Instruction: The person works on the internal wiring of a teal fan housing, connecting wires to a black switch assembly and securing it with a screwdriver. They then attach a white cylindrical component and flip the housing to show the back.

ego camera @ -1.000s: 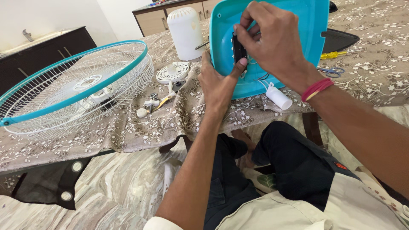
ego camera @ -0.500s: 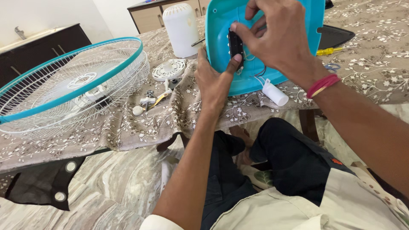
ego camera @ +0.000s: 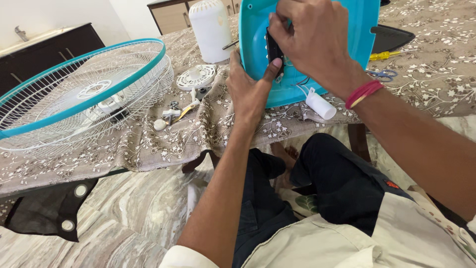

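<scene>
The left hand (ego camera: 250,92) is bracing the stiff, light-looking teal fan housing (ego camera: 357,30) by its edge while the right hand (ego camera: 317,42), just above, is pinching a small black part (ego camera: 273,49) against it, likely fiddly.

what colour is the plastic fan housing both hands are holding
Turquoise blue plastic fan housing, clearest in the head view.

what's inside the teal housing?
Inside the teal housing: a black component pinched between the left hand and right hand, thin wires, a white cylinder hanging at the rim. The right hand hides the rest.
</scene>
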